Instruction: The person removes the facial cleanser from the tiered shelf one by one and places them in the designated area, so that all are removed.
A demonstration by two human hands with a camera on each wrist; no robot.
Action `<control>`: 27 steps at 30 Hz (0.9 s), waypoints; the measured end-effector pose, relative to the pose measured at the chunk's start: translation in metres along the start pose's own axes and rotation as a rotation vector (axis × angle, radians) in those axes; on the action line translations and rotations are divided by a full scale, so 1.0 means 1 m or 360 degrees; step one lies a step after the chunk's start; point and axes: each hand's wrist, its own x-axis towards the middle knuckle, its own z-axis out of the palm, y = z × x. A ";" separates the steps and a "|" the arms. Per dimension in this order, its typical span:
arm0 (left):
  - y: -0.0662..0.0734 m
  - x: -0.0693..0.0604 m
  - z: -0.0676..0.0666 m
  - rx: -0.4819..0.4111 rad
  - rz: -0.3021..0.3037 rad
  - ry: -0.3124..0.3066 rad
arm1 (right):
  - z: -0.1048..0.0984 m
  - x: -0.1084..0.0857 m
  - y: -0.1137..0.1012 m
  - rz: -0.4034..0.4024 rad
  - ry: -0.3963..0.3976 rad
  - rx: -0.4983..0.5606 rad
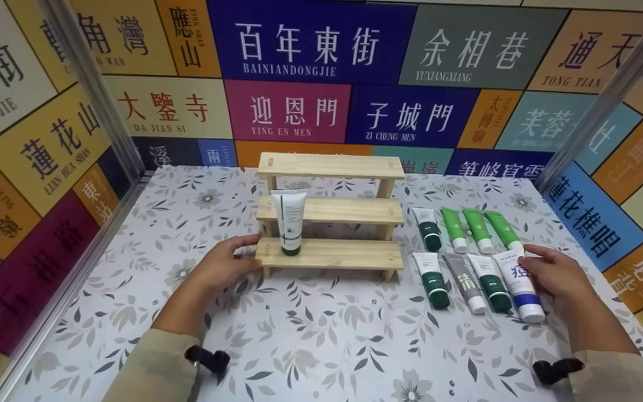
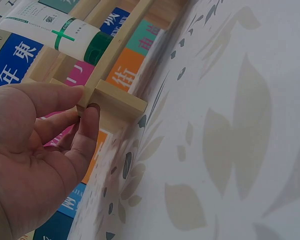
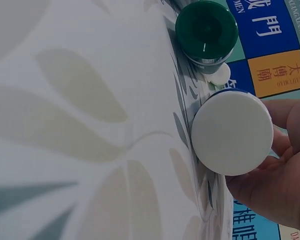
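Observation:
A three-tier wooden display stand (image 1: pixel 332 258) stands mid-table. My left hand (image 1: pixel 231 259) pinches the left end of its lowest board, with thumb and fingers on the board's corner in the left wrist view. On that board a white tube (image 1: pixel 292 220) with a dark green cap stands upright, a green cross on its front. At the right, my right hand (image 1: pixel 558 273) grips a white tube with a blue band (image 1: pixel 518 285) that lies among others. Its round white cap (image 3: pixel 232 132) faces the right wrist camera and hides part of the fingers.
Beside the stand lie a grey tube (image 1: pixel 465 283), several white tubes with dark green lower ends (image 1: pixel 432 281), and three bright green tubes (image 1: pixel 476 230) with white caps. The tablecloth (image 1: pixel 321 340) is leaf-patterned. Sign-printed panels (image 1: pixel 310 42) enclose the back and sides.

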 end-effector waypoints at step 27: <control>0.001 0.000 -0.001 0.0018 -0.0018 0.0006 | -0.004 -0.012 0.003 -0.0006 0.0014 -0.0049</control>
